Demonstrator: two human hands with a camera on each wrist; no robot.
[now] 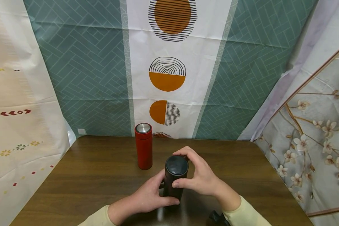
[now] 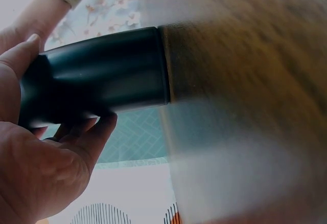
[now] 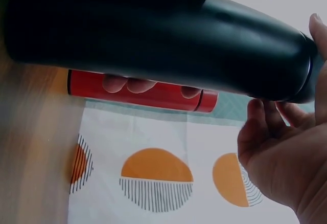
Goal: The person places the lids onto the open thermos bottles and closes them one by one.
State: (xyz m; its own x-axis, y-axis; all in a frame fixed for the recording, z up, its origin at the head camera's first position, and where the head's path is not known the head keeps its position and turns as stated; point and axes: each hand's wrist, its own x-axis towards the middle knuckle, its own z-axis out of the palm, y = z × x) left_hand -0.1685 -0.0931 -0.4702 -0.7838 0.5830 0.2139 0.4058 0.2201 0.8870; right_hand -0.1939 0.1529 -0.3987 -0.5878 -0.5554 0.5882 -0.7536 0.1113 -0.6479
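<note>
A black thermos flask [image 1: 169,188] stands upright near the front of the wooden table, its dark round lid [image 1: 177,165] facing up. My left hand [image 1: 152,195] grips the body from the left, thumb across the near side; the left wrist view shows the flask's base against the table. Around the top, my right hand [image 1: 199,177] holds the lid between its thumb and fingers, as the right wrist view also shows. Behind and to the left stands a red thermos flask [image 1: 144,152] with a silver-topped lid, touched by neither hand.
The brown wooden table [image 1: 101,169] reaches back to a patterned cloth [image 1: 169,47]. A floral cloth [image 1: 313,157] hangs on the right and a pale one [image 1: 22,131] on the left. A black device [image 1: 218,218] sits by my right wrist.
</note>
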